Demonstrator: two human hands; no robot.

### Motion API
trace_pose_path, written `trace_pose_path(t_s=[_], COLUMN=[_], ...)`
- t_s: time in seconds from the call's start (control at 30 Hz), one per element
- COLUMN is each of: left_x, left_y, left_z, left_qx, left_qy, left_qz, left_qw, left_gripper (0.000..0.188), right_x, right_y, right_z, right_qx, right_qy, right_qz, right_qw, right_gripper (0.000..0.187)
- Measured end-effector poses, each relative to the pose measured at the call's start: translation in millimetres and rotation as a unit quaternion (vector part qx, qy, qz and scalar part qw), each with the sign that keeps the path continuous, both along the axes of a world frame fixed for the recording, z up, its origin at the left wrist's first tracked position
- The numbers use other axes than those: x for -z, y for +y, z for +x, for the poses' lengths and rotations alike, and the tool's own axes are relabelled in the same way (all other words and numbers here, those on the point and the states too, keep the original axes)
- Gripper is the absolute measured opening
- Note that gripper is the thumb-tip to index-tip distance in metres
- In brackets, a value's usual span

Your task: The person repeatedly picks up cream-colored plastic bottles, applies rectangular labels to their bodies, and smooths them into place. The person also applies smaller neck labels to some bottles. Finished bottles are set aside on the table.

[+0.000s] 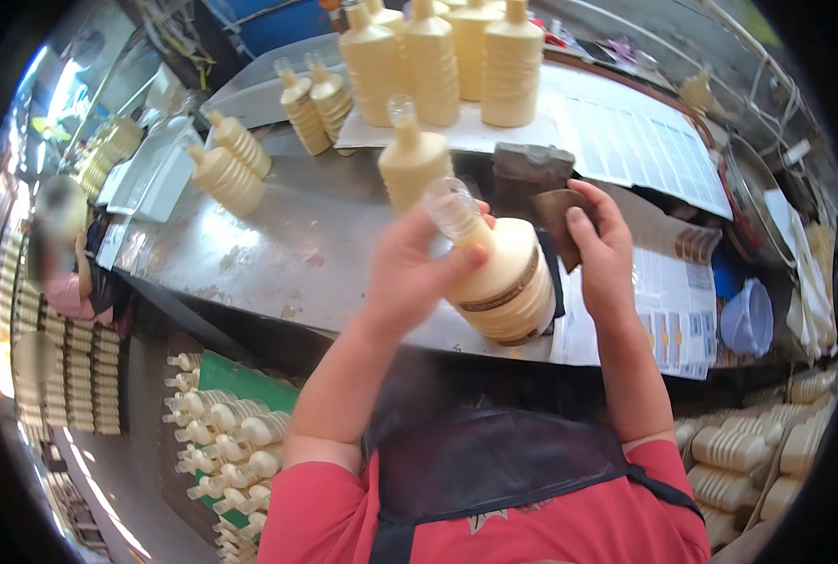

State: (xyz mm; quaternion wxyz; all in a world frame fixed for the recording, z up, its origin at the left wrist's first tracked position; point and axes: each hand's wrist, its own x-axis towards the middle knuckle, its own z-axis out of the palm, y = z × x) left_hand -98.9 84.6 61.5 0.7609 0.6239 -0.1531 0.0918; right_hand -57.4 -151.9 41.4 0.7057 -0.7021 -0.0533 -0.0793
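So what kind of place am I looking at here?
Probably a small workshop handling bottles: cream, ribbed, plastic-looking bottles lie massed at lower left, and the left hand holds a brown-banded cream bottle at a long, scuffed, grey metal workbench.

Tall bottles point(428, 70) cut off along the top edge, a person's head point(60, 216) blurred at left.
The left hand point(419, 268) hides part of the held bottle point(499, 268) and the base of the bottle behind point(414, 155); the right hand point(602, 240) covers one edge of a brown pad point(556, 212); the newspaper's point(588, 329) small print is unreadable.
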Motion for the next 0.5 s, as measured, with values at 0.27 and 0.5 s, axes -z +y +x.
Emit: trace_pose_path(t_s=[0.27, 0.5], left_x=[-34.0, -13.4], left_y=[109.0, 212.6], left_z=[34.3, 115.0], left_qx=[-0.286, -0.518], left_qy=[0.010, 0.041], left_qz=[0.095, 0.365], left_qw=[0.954, 0.773], left_gripper=[0.029, 0.030], right_x=[41.8, 83.2], right_y=[-57.1, -97.2], right_z=[25.3, 18.8], right_qx=[0.033, 0.103], right_qy=[0.063, 0.148], right_qz=[0.070, 0.037], right_qw=[0.995, 0.983], right_gripper=[0.033, 0.033])
